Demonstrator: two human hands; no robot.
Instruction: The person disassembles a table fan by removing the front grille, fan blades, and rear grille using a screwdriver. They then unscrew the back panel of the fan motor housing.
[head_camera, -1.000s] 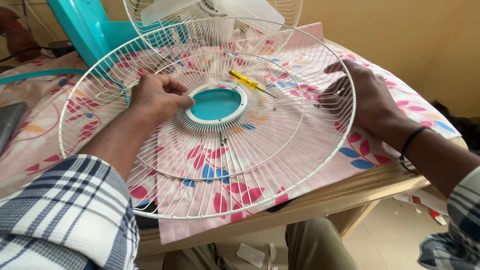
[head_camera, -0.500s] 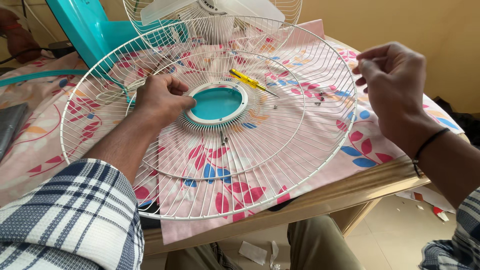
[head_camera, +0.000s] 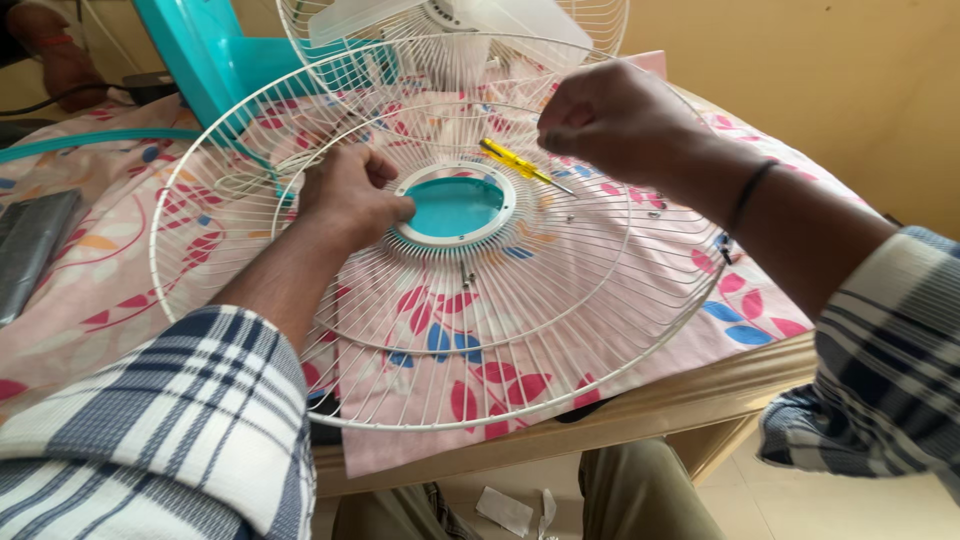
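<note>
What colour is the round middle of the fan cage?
Teal, with a white ring round it, seen in the head view.

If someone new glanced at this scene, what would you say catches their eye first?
Most striking is the big white wire fan guard with its teal centre disc, lying across the floral cloth in the middle. The left hand rests on the wires beside the disc, while the right hand hovers closed above the guard. A yellow screwdriver lies under the wires, behind the disc.
</note>
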